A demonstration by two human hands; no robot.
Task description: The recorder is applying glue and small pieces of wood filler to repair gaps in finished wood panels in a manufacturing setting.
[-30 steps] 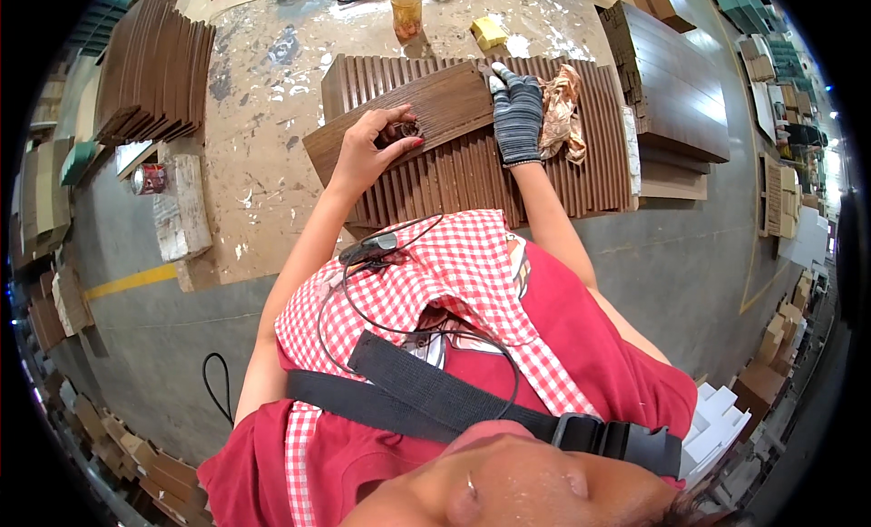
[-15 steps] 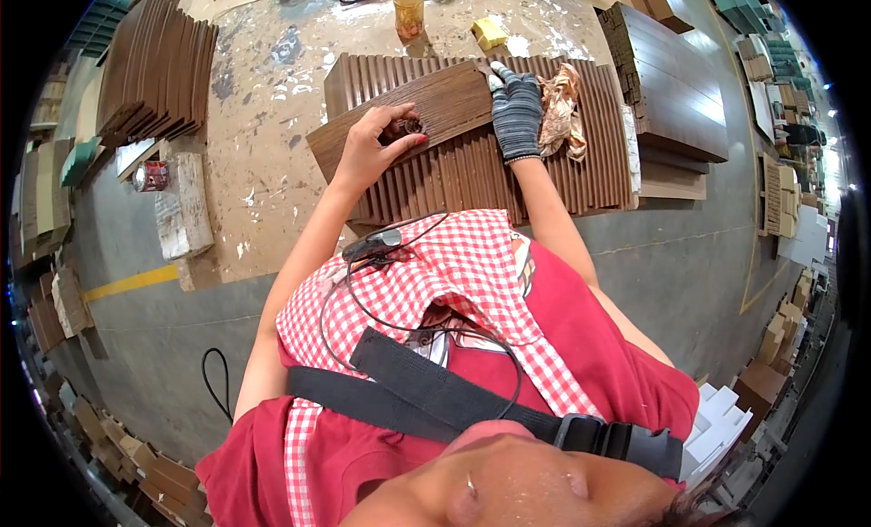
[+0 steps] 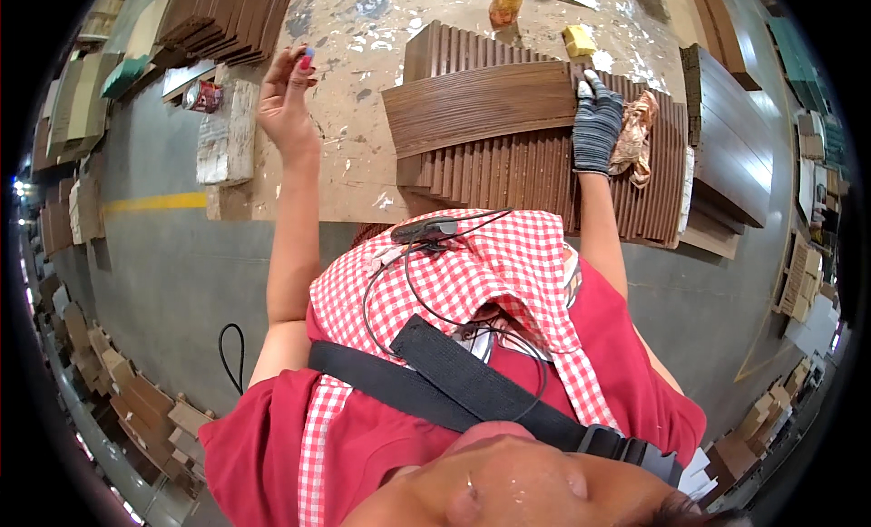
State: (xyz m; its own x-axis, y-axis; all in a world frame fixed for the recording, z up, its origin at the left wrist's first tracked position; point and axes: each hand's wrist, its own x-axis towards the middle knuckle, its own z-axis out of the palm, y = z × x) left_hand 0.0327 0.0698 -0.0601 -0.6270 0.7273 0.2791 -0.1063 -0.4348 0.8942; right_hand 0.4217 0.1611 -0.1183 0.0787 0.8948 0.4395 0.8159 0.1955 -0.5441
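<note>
A smooth brown plank [image 3: 481, 105] lies crosswise on a stack of ribbed brown panels [image 3: 535, 178] on the paint-spattered workbench [image 3: 354, 119]. My right hand [image 3: 596, 128], in a grey glove, grips the plank's right end, with its fingertips at the far edge. My left hand [image 3: 288, 101] is bare and raised over the bench well left of the plank. Its fingers point upward, and I see nothing in it.
A crumpled brownish cloth [image 3: 635, 132] lies just right of the glove. A yellow block [image 3: 579, 42] and an orange bottle [image 3: 506, 1] stand beyond the panels. Dark boards [image 3: 726, 137] are stacked at right, and more panels [image 3: 227, 19] at upper left. A pale block [image 3: 227, 132] sits at the bench's left edge.
My left hand has left the plank's middle and swung far to the left over the bench. The gloved right hand stays on the plank's right end.
</note>
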